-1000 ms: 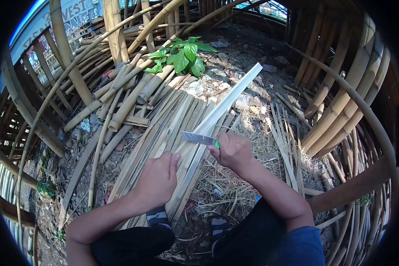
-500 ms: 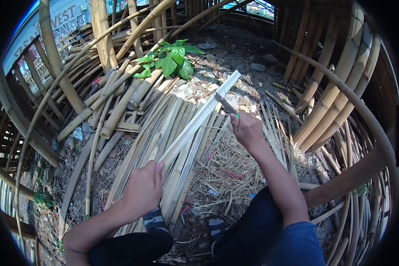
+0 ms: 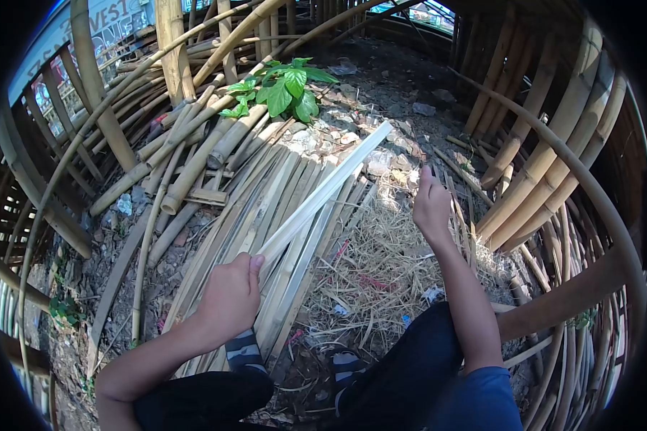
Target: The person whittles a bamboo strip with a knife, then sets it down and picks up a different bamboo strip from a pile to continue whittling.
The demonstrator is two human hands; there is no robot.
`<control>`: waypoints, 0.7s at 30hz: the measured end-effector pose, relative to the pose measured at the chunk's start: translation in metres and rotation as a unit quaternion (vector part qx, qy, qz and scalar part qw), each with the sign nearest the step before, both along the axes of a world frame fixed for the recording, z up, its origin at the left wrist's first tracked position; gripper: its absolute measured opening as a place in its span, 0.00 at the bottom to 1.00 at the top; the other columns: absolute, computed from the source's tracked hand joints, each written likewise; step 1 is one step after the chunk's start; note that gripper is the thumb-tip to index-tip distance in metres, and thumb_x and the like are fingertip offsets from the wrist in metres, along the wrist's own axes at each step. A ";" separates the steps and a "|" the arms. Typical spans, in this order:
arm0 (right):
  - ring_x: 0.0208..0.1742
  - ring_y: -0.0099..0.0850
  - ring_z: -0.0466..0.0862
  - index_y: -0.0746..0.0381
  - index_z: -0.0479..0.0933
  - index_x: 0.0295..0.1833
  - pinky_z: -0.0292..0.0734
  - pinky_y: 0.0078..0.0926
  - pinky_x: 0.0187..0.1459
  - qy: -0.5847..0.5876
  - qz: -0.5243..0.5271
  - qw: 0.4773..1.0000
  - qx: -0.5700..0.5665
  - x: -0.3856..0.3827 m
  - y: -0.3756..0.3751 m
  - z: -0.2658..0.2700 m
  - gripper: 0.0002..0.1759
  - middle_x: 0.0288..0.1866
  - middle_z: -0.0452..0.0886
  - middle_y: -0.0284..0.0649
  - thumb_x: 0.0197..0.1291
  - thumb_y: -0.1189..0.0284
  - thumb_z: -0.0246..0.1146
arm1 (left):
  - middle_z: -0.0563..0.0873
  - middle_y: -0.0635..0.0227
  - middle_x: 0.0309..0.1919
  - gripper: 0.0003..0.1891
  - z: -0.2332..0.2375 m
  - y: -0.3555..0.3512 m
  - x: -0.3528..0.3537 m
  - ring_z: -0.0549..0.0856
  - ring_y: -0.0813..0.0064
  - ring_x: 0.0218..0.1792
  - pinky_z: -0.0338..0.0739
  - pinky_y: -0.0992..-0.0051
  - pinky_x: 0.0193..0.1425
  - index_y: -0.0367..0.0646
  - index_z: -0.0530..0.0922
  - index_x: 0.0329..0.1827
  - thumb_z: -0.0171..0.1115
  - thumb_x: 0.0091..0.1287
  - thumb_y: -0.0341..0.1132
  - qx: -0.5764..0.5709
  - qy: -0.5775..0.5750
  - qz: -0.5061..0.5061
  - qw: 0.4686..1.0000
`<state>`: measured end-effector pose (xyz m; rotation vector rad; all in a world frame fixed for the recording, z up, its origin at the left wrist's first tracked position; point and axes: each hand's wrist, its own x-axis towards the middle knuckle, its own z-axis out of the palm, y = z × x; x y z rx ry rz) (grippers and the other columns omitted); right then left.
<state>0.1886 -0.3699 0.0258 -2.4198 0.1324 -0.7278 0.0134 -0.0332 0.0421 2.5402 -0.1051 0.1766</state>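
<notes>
A long pale bamboo strip slants up and to the right from my left hand, whose fingers are wrapped round its lower end. My right hand is closed to the right of the strip and apart from it. A dark bit of the knife shows at the top of my right hand; most of the blade cannot be made out. Beneath the strip, many split bamboo slats lie side by side on the ground.
Thin shavings cover the ground between my feet and the slats. A green plant grows by stacked bamboo poles at the upper left. Thick upright poles and a curved pole stand at the right.
My right hand has moved right, and the knife has come away from the strip. My left hand still holds the strip at nearly the same place.
</notes>
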 end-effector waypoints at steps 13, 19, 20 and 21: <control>0.20 0.49 0.81 0.61 0.73 0.27 0.75 0.47 0.24 -0.161 0.152 0.956 -0.192 0.018 -0.007 -0.037 0.28 0.19 0.79 0.48 0.77 0.53 0.50 | 0.80 0.49 0.17 0.20 0.012 -0.004 -0.017 0.85 0.48 0.22 0.75 0.57 0.28 0.31 0.77 0.32 0.48 0.80 0.38 0.002 0.040 -0.056 0.998; 0.41 0.59 0.85 0.67 0.84 0.35 0.80 0.54 0.45 0.083 -0.043 0.974 -0.204 0.061 -0.103 -0.083 0.38 0.34 0.84 0.61 0.78 0.48 0.38 | 0.80 0.51 0.17 0.23 0.013 0.012 -0.013 0.83 0.50 0.21 0.75 0.57 0.30 0.31 0.77 0.32 0.46 0.81 0.41 0.003 0.044 -0.025 0.999; 0.46 0.59 0.85 0.68 0.84 0.38 0.78 0.55 0.50 0.148 -0.114 0.975 -0.123 0.050 -0.103 -0.074 0.40 0.38 0.84 0.64 0.78 0.47 0.37 | 0.79 0.51 0.17 0.23 0.015 0.022 -0.009 0.82 0.50 0.21 0.74 0.57 0.31 0.31 0.76 0.31 0.46 0.81 0.41 0.017 0.032 0.010 0.999; 0.47 0.61 0.84 0.70 0.84 0.39 0.76 0.56 0.52 0.114 -0.114 0.984 -0.081 0.046 -0.104 -0.076 0.42 0.39 0.84 0.64 0.77 0.46 0.36 | 0.78 0.51 0.17 0.24 0.007 0.031 -0.008 0.80 0.49 0.20 0.73 0.57 0.31 0.30 0.76 0.31 0.45 0.81 0.41 0.017 0.024 0.008 1.000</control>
